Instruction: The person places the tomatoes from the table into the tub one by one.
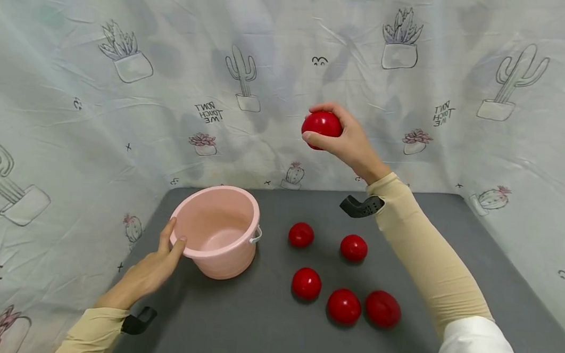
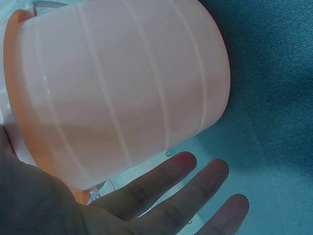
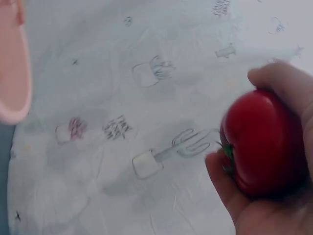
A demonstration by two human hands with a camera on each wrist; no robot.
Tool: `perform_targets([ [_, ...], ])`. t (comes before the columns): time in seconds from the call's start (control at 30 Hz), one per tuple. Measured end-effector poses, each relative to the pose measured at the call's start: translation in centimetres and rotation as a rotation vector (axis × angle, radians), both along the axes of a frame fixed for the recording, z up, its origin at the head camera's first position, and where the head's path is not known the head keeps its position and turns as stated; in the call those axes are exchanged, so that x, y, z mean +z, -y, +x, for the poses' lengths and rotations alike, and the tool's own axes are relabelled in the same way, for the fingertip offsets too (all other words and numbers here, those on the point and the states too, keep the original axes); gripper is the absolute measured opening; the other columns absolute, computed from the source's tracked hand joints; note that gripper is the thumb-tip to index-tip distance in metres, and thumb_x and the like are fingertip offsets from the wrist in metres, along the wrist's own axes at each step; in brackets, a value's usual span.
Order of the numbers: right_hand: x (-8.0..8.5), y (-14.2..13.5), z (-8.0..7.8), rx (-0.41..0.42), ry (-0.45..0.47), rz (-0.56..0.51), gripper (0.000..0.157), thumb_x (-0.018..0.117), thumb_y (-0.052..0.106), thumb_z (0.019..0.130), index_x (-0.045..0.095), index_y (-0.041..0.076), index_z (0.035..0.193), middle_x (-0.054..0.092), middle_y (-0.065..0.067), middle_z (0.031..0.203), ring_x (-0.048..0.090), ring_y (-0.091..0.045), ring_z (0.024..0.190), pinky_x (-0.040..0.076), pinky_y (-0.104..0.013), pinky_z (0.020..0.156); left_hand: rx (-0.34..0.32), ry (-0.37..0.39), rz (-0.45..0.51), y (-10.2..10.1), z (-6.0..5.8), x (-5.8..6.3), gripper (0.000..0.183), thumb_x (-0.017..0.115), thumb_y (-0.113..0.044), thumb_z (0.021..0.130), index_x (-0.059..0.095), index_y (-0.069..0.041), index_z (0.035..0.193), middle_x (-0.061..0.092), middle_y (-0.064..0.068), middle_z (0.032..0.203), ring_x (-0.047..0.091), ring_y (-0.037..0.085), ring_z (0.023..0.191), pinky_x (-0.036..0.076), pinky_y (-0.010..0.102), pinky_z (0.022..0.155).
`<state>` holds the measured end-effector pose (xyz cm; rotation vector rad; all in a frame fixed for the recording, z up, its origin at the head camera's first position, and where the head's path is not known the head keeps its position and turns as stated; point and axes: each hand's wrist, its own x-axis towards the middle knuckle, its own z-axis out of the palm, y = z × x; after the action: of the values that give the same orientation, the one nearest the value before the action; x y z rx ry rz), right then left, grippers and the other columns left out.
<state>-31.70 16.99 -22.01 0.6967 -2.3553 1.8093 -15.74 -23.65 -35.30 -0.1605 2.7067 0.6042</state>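
Six glossy red round tomatoes are in the head view: one, the held tomato [image 1: 321, 123], is raised above the surface [image 1: 274, 325], and five loose tomatoes [image 1: 306, 284] lie to the right of the bucket. The held one looks smooth, with a bright highlight; the right hand [image 1: 350, 143] grasps it, fingers curled over the top and thumb along its lower side. Of the loose ones, two sit farther back and three nearer the front, the rightmost duller and slightly longer in outline. A pale pink, round, tapering plastic bucket [image 1: 237, 259] stands upright with a small white handle fitting [image 1: 256, 235] at its side. The left hand [image 1: 150, 273] holds its rim, thumb over the edge. Behind hangs a thin, wrinkled whitish sheet [image 1: 280, 27] printed with potted cacti and lettering.

From the left wrist, the bucket's wall is smooth and faintly ringed with paler bands; three fingers extend straight below it. The surface appears blue, with a fine grainy texture.

From the right wrist, the held tomato shows a squat, shouldered shape, shiny skin and a green stem beside a fingertip. Part of the bucket's rim appears blurred at upper left.
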Motion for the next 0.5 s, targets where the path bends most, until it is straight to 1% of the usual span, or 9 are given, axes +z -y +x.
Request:
perform_targets([
  [0.07,0.6,0.5,-0.5,0.064,0.042,-0.023,0.048,0.076,0.028,0.088,0.058,0.025,0.132,0.055,-0.001,0.138,0.050,-0.024,0.127,0.056,-0.041,0.095,0.002,-0.005,-0.004,-0.1,0.1,0.0,0.078,0.006,-0.074,0.099,-0.035,-0.037,0.153,0.052,0.038,0.140,0.061,0.053,0.118,0.047,0.065,0.084],
  [0.13,1.1,1.1,-1.0,0.150,0.076,-0.062,0.045,0.074,0.025,0.089,0.059,0.023,0.131,0.056,-0.003,0.137,0.051,-0.025,0.128,0.055,-0.039,0.095,0.006,-0.006,-0.004,-0.1,0.3,0.0,0.078,0.007,-0.075,0.098,-0.035,-0.037,0.153,0.052,0.038,0.140,0.061,0.052,0.119,0.048,0.064,0.084],
  [0.2,1.5,1.7,-1.4,0.249,0.120,-0.128,0.042,0.071,0.022,0.091,0.058,0.021,0.131,0.058,-0.006,0.137,0.052,-0.028,0.128,0.055,-0.036,0.095,0.014,-0.005,-0.005,0.0,0.6,0.1,0.079,0.007,-0.076,0.098,-0.035,-0.038,0.153,0.052,0.037,0.141,0.062,0.052,0.118,0.048,0.064,0.084],
  [0.3,1.8,2.8,-2.1,0.382,0.171,-0.248,0.040,0.066,0.014,0.093,0.056,0.015,0.132,0.057,-0.011,0.136,0.055,-0.032,0.128,0.056,-0.033,0.095,0.021,-0.003,0.001,-0.1,0.9,0.3,0.079,0.007,-0.077,0.097,-0.035,-0.039,0.152,0.052,0.035,0.142,0.062,0.052,0.118,0.048,0.064,0.085],
  [0.4,2.1,4.0,-2.9,0.492,0.217,-0.357,0.039,0.063,0.009,0.093,0.054,0.011,0.131,0.057,-0.013,0.135,0.057,-0.035,0.125,0.056,-0.033,0.097,0.028,-0.005,0.009,-0.4,1.1,0.4,0.079,0.008,-0.077,0.097,-0.034,-0.040,0.153,0.052,0.034,0.144,0.062,0.051,0.120,0.048,0.064,0.086],
  [0.5,2.2,5.3,-3.8,0.608,0.277,-0.422,0.036,0.063,0.007,0.092,0.056,0.010,0.127,0.057,-0.014,0.131,0.058,-0.035,0.121,0.056,-0.034,0.098,0.034,-0.013,0.023,-0.9,1.1,0.5,0.078,0.010,-0.075,0.099,-0.032,-0.040,0.154,0.051,0.033,0.145,0.061,0.050,0.121,0.048,0.064,0.088],
])
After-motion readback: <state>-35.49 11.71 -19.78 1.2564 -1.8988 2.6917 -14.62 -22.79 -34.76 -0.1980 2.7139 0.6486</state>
